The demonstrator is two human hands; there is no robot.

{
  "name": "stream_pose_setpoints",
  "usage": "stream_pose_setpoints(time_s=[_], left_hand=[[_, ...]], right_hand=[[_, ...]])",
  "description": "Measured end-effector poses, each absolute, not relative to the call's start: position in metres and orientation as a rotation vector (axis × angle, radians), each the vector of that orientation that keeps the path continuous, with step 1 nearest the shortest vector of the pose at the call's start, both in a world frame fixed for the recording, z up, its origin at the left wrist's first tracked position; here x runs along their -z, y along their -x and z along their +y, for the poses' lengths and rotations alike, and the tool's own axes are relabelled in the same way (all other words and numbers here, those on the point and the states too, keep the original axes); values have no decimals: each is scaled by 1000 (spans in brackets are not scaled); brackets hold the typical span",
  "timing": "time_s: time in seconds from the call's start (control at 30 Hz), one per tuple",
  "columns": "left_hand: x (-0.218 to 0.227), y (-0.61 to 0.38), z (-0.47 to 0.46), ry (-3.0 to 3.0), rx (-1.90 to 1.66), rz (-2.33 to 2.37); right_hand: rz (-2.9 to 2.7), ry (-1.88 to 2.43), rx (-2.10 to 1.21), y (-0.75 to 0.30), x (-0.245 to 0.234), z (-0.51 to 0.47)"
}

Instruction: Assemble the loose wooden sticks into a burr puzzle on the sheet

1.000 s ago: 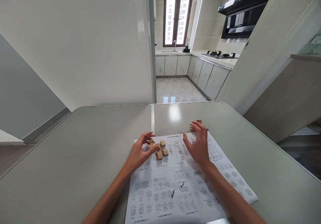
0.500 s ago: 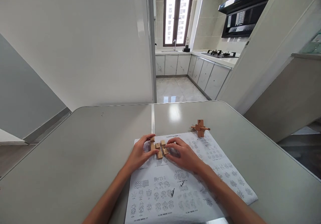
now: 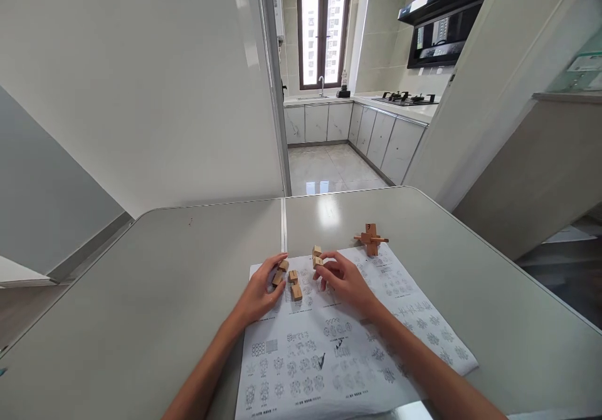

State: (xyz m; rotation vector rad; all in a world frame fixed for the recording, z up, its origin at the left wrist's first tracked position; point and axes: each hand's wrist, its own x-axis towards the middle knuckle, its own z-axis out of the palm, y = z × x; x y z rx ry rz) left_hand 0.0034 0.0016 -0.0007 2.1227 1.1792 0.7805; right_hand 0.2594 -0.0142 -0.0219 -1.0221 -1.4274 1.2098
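My left hand [image 3: 260, 291] is closed on a notched wooden puzzle piece [image 3: 280, 274], held between thumb and fingers over the sheet's upper left. Just right of it another wooden puzzle piece [image 3: 295, 287] rests on the printed instruction sheet [image 3: 348, 357], touched by neither hand. My right hand [image 3: 345, 281] pinches a third light wooden puzzle piece [image 3: 317, 258], tilted up near the sheet's top edge. Farther right stands an assembled cross-shaped wooden puzzle [image 3: 371, 239], reddish brown, with thin ends sticking out sideways.
The grey table [image 3: 141, 320] has a seam [image 3: 283, 225] down its middle. A white panel [image 3: 164, 94] rises beyond its left side. Behind lies a kitchen with a stove [image 3: 407, 98] and a sink tap [image 3: 322, 84].
My right hand has lifted its piece up and away from the others. The left hand's piece has tilted and parted from the middle one. The view has shifted slightly.
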Motion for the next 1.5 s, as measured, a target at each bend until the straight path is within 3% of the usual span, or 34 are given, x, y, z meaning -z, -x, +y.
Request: stream_pose_setpoints(time_s=[0.2, 0.63, 1.5], left_hand=[[5, 0, 6, -2189, -823, 1297], [2, 0, 8, -2377, -776, 1425], [-8, -15, -5, -2624, -662, 1248]], right_hand=[[-1113, 911, -1425, -260, 11, -13], [-1009, 787, -1596, -252, 9, -12], [-819, 591, -1885, -252, 11, -5]])
